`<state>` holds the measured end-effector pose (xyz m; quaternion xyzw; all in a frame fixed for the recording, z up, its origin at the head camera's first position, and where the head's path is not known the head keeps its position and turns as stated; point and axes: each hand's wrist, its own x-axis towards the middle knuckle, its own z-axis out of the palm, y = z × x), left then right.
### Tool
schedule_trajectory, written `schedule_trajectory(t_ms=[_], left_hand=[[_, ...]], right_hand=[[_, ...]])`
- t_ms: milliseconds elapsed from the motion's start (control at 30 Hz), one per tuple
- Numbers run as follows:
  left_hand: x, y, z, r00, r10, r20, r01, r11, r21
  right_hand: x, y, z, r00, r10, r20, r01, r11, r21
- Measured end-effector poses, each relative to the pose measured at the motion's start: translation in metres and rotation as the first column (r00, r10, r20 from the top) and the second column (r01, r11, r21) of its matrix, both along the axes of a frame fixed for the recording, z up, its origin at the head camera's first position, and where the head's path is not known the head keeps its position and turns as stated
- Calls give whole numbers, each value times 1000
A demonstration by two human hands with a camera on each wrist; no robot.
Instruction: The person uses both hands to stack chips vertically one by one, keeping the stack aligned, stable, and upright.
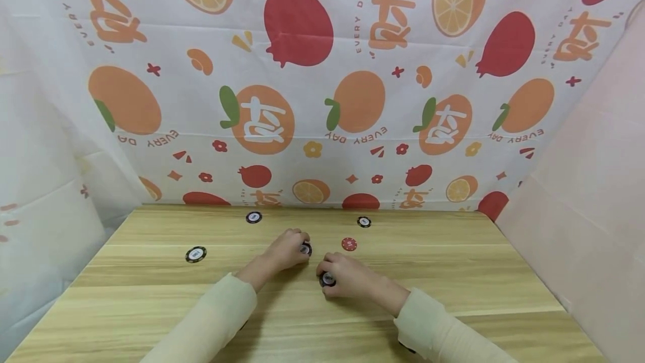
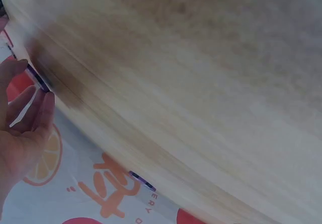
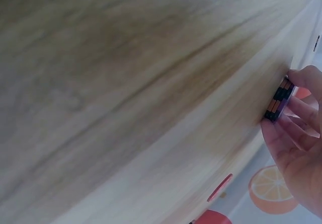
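Note:
Near the table's middle, my left hand (image 1: 286,250) pinches a dark poker chip (image 1: 305,249) by its rim. The left wrist view shows that chip (image 2: 37,78) edge-on between thumb and fingers, close to the wood. Just right of it and nearer to me, my right hand (image 1: 353,277) grips a small stack of poker chips (image 1: 327,279) with a dark one on top. Orange and black edges of the stack (image 3: 279,99) show in the right wrist view. A red poker chip (image 1: 349,244) lies flat beyond the right hand.
Other chips lie flat: a black one (image 1: 196,254) at left, a dark one (image 1: 254,217) at the back left, a black one (image 1: 364,222) at the back right. Dark edges peek from under both sleeves. Fruit-print cloth (image 1: 302,172) hangs behind the wooden table (image 1: 463,262).

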<state>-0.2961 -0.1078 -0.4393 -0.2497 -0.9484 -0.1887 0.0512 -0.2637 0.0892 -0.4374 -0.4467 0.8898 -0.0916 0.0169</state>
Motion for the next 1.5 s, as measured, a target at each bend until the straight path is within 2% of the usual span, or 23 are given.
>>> schedule_trajectory(t_ms=[167, 333, 767, 1100, 1500], left_hand=[[1, 2, -1, 1000, -12, -22, 12, 1000, 17], [3, 2, -4, 999, 8, -52, -6, 999, 33], [4, 2, -6, 997, 23, -73, -19, 999, 49], [5, 3, -6, 998, 16, -64, -13, 999, 43], [7, 4, -3, 1000, 21, -1, -21, 1000, -10]], right_hand=[[0, 4, -2, 1000, 12, 15, -11, 999, -33], [0, 6, -3, 999, 27, 20, -26, 998, -62], [1, 5, -2, 999, 13, 48, -11, 999, -48], [1, 5, -3, 999, 21, 39, -19, 999, -48], [1, 6, -3, 999, 21, 50, -18, 998, -64]])
